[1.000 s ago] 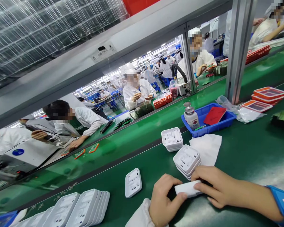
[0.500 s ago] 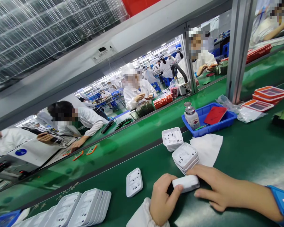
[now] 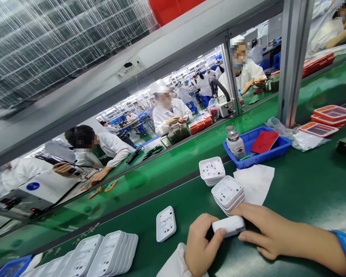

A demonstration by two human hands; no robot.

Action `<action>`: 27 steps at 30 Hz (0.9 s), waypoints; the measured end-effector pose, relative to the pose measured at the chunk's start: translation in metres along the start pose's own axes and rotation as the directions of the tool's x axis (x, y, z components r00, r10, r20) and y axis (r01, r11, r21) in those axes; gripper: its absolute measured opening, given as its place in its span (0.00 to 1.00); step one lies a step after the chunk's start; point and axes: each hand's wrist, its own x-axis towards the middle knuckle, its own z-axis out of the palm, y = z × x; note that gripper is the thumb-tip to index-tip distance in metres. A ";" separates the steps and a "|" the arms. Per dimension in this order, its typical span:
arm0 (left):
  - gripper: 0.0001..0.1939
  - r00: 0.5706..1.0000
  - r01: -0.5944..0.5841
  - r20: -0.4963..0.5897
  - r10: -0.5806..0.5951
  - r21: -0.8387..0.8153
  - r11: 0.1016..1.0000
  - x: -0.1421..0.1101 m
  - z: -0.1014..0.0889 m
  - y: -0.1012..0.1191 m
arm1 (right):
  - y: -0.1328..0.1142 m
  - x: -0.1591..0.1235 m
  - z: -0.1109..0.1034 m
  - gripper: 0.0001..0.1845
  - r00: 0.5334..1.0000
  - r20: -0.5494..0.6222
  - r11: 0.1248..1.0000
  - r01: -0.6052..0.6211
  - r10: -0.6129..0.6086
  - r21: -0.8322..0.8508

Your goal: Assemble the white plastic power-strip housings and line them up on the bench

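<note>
Where the frame cuts off at lower left, a fanned row of white housings (image 3: pixel 109 256) lies on the green counter (image 3: pixel 305 184), its left end out of view. Right of that row, a single white cover plate (image 3: pixel 165 223) lies flat, socket holes up. Right of the plate, left hand (image 3: pixel 200 246): grip curled, thumb and fingertips pinching the left end of a small white casing (image 3: pixel 229 225); wrist and sleeve partly cut by the bottom edge. The casing sits just above the counter, between both hands; its underside hidden. Right hand (image 3: pixel 265 227): grip pressed on the casing's right end, fingers over the top, palm side not visible. Just behind the casing, two stacks of white square housings (image 3: pixel 227 193), the nearer one tilted, touching a white sheet (image 3: pixel 256 182). Behind the sheet, a blue tray (image 3: pixel 279 150) with a bottle (image 3: pixel 234 142); label unreadable.
</note>
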 end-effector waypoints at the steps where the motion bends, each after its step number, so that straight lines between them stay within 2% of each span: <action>1: 0.13 1.000 0.001 0.002 -0.001 0.000 1.000 0.000 0.000 0.000 | 0.000 0.000 0.000 0.19 1.000 0.000 1.000 0.003 -0.003 0.003; 10: 0.13 1.000 -0.003 0.004 0.003 0.005 1.000 0.001 0.000 0.000 | 0.002 0.002 0.000 0.19 0.998 0.048 0.999 -0.050 0.049 0.011; 19: 0.15 1.000 -0.027 0.009 0.027 0.014 1.000 0.000 0.000 0.000 | 0.004 -0.001 0.003 0.20 0.999 0.024 0.999 -0.043 0.042 0.008; 23: 0.16 0.999 -0.040 0.013 0.040 0.013 0.999 0.001 0.000 0.000 | 0.005 0.001 0.004 0.20 0.999 -0.048 1.000 0.012 -0.013 -0.013; 27: 0.16 0.999 -0.030 0.017 0.030 0.009 1.000 0.002 -0.001 0.001 | 0.001 0.001 -0.001 0.20 0.966 -0.217 0.990 0.131 -0.139 -0.050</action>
